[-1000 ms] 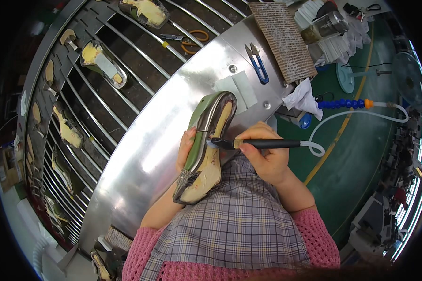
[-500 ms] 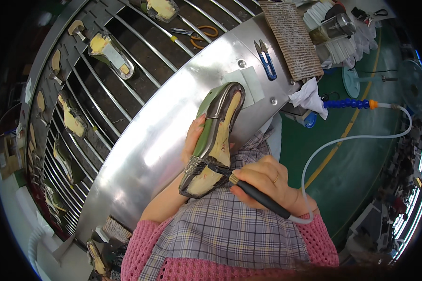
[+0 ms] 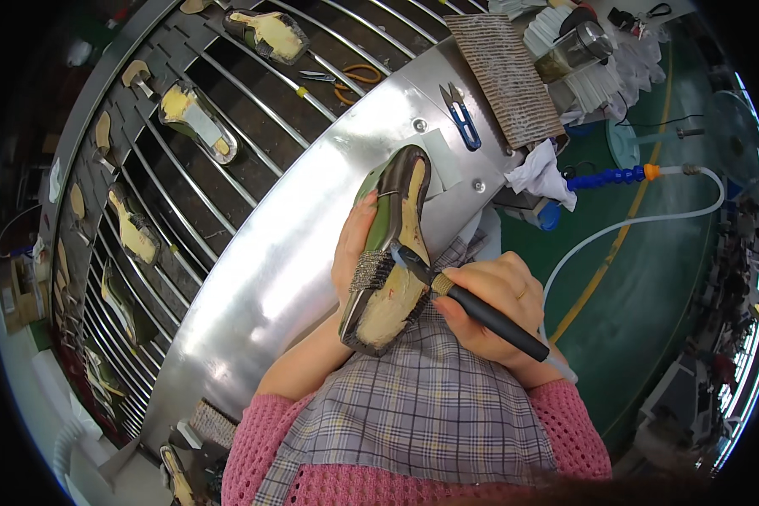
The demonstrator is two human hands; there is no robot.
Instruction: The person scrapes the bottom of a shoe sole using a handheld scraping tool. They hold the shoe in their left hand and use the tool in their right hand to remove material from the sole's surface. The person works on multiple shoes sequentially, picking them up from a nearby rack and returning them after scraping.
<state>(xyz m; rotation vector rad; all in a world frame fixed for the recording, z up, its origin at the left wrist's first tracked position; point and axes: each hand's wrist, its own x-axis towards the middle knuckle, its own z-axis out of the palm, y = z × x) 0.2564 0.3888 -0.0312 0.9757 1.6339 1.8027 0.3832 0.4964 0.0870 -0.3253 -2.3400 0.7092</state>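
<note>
My left hand [image 3: 352, 249] is closed around the side of a shoe [image 3: 386, 244], which I hold tilted in front of me with its underside turned up. Its green body has dark edging, a band of glittery trim and a pale, bare sole. In my right hand [image 3: 493, 308] is a hose-fed brush [image 3: 491, 320], gripped like a pen. The brush has a black handle, a brass-coloured collar and a dark flat tip. That tip touches the sole's edge around the waist, just above the glittery band. My left fingertips show on the shoe's far side; the palm is hidden.
The metal ledge [image 3: 253, 253] curves past me on the left. Beyond it, a rack of metal bars [image 3: 228, 80] carries several similar shoes [image 3: 198, 122]. Blue thread snips [image 3: 460, 118], a corrugated board [image 3: 506, 80] and a white cloth [image 3: 538, 174] lie ahead. The white hose [image 3: 632, 226] loops on the right.
The brush tip has moved up along the sole from the toe side to the waist. The shoe has turned a little more upright, and my left hand has shifted with it.
</note>
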